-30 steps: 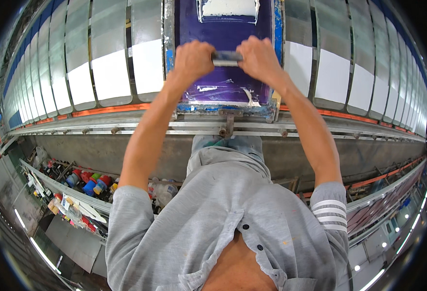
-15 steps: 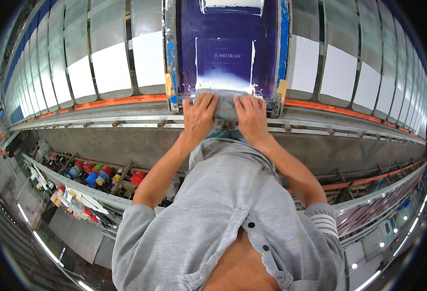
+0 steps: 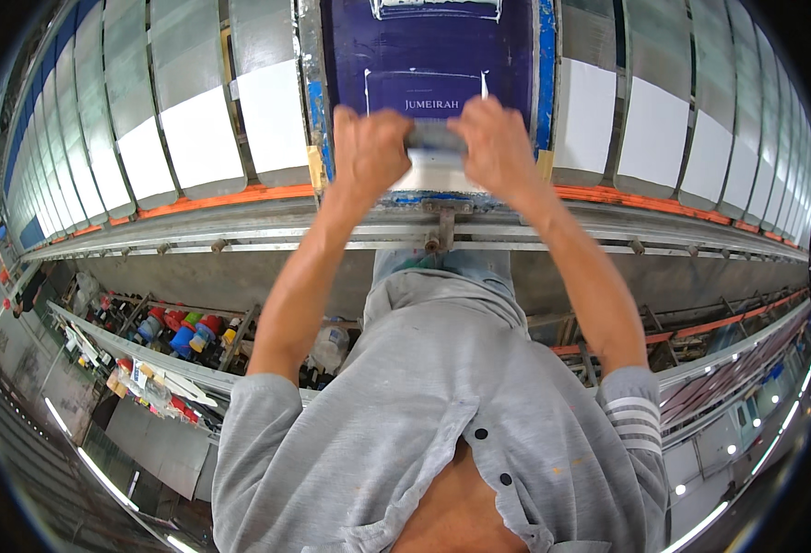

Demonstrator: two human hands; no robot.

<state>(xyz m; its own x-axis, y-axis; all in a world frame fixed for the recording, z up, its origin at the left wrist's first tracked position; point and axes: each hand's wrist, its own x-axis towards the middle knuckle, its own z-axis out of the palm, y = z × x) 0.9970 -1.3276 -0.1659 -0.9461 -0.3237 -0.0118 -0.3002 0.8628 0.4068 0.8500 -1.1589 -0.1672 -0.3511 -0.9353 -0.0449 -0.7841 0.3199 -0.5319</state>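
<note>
A screen-printing frame [image 3: 546, 69] with a purple mesh [image 3: 424, 48] lies in front of me, and pale lettering shows in its stencil. Across the near part of the mesh I hold a grey squeegee [image 3: 437, 137], blurred by motion. My left hand [image 3: 370, 155] is closed around its left end, and my right hand [image 3: 499, 147] around its right end. White ink [image 3: 435, 172] covers the mesh on my side of the squeegee. More white ink [image 3: 437, 11] lies in a band at the far end, and thin white lines edge the stencil area.
White sheets on grey pallets [image 3: 201, 134] line the table on both sides of the frame. An orange rail [image 3: 267, 193] and a metal rail [image 3: 313, 228] run along the near edge. Behind me, coloured containers [image 3: 181, 339] stand on a low shelf.
Both hands have moved away from me with the squeegee, up off the frame's near end. The frame's near edge and a metal bracket now show. White ink no longer covers the mesh just beyond the squeegee.
</note>
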